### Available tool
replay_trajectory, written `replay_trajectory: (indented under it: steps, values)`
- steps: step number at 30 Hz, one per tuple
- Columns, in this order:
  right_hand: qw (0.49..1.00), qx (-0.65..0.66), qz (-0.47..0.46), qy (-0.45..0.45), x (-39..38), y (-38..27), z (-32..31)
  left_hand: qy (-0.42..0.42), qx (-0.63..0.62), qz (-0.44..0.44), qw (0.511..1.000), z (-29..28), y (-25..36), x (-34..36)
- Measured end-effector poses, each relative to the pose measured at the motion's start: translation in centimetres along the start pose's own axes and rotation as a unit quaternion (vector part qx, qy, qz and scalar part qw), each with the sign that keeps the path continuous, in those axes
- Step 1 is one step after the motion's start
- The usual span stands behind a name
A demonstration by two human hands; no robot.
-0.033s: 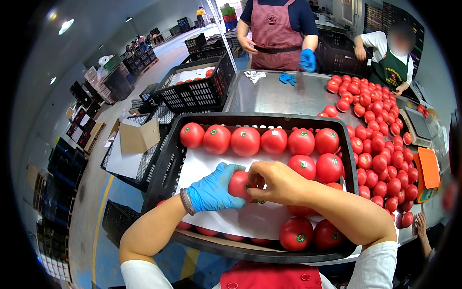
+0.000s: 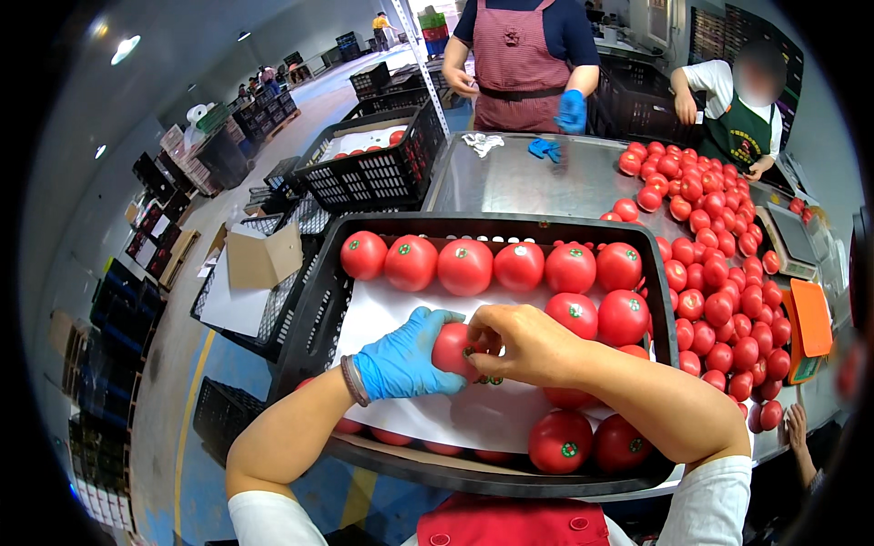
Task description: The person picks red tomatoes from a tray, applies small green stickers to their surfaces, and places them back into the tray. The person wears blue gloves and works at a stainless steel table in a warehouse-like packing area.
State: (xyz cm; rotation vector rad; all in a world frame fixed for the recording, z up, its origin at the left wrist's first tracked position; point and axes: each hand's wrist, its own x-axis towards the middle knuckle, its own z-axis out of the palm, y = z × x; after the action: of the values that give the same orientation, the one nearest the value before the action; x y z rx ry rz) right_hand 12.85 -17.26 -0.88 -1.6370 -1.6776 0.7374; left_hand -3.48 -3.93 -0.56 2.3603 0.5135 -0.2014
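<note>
Over a black crate (image 2: pixel 309 309) lined with white paper, my left hand (image 2: pixel 401 357) in a blue glove grips a red tomato (image 2: pixel 451 350). My bare right hand (image 2: pixel 519 346) meets that tomato's right side, its thumb and fingertips pinched together. What the pinch holds, if anything, is hidden; small green spots show just beneath the fingertips. A row of tomatoes (image 2: pixel 464 267) with green round stickers lines the crate's far side. More stickered tomatoes (image 2: pixel 560 441) fill its right side, and others lie along the near wall, partly covered by my arms.
Loose tomatoes (image 2: pixel 719 309) are heaped right of the crate on a metal table (image 2: pixel 528 196), beside a scale (image 2: pixel 790 241) and an orange device (image 2: pixel 808 318). Across stand two co-workers. Another black crate (image 2: pixel 364 173) sits at the far left. Someone's hand (image 2: pixel 797 428) rests at right.
My hands and the tomato stay in place. Across the table, the apron-wearing co-worker's hands have shifted slightly to the left.
</note>
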Motion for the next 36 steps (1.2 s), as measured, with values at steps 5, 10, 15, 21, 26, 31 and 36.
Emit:
replay_trajectory:
  steps: [5, 10, 15, 21, 26, 31, 36]
  values:
    - [0.995, -0.062, -0.069, 0.039, 0.1, 0.8, 0.6, -0.005, -0.014, 0.009, 1.0, 0.0, -0.1, 0.1]
    - [0.986, -0.065, -0.077, 0.133, 0.5, 0.0, -0.8, 0.005, -0.021, 0.013, 1.0, 0.0, 0.5, 0.1]
    - [0.96, -0.281, 0.001, 0.012, 0.6, 2.6, -1.2, 0.048, -0.043, 0.032, 0.997, 0.2, -0.6, 0.6]
    - [0.902, -0.417, 0.017, -0.111, 0.8, 3.0, 0.7, 0.003, -0.486, -0.101, 0.868, -1.9, -0.7, 0.4]
    - [0.886, -0.459, 0.019, -0.065, 1.2, 2.4, 0.6, -0.009, -0.587, -0.105, 0.803, -2.0, -0.4, 0.6]
    - [0.991, -0.119, -0.02, 0.055, 1.0, 0.9, -1.2, -0.028, -0.607, -0.118, 0.785, -1.9, -1.1, 1.0]
    - [0.978, 0.024, -0.177, 0.112, 1.2, 0.7, -0.1, -0.006, -0.598, -0.09, 0.796, -0.3, -0.8, 2.0]
